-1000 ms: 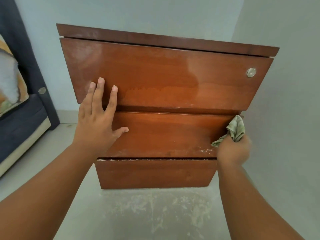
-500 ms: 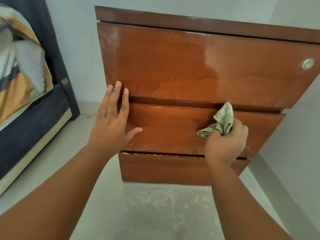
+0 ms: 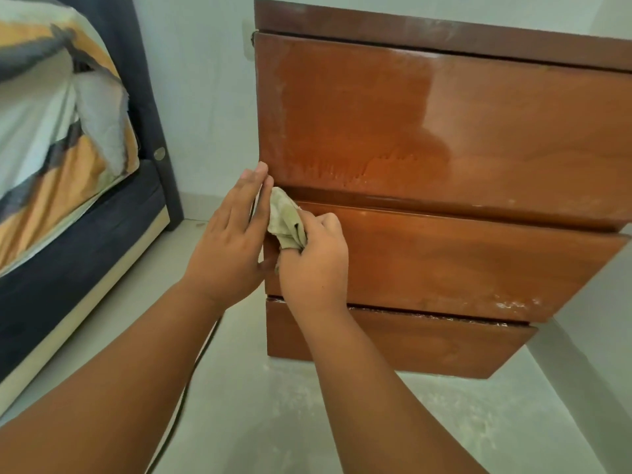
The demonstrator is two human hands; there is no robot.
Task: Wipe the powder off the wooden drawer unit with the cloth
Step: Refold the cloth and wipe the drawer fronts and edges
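The right hand (image 3: 314, 268) has travelled across the middle drawer (image 3: 461, 265). A second ago it was at the right end, half a second ago near the middle, and now it is at the left end by the upper corner. Its fingers are curled tight round a crumpled pale green cloth (image 3: 285, 222), which is pressed against the drawer front.

The left hand (image 3: 229, 248) has shifted too. It earlier lay flat on the front. Now it is at the left edge of the wooden drawer unit (image 3: 598, 53), with fingers straight and together and the tips at the bottom-left corner of the top drawer (image 3: 478, 131), just beside the cloth.

White powder (image 3: 516, 304) remains in flecks at the lower right of the middle drawer and along the gap above the bottom drawer (image 3: 410, 347). A pale haze covers the left part of the top drawer. All three drawers are closed, so their contents are hidden.

The floor (image 3: 273, 422) in front is dusted white. A bed (image 3: 68, 234) with a patterned pillow (image 3: 51, 114) stands to the left.
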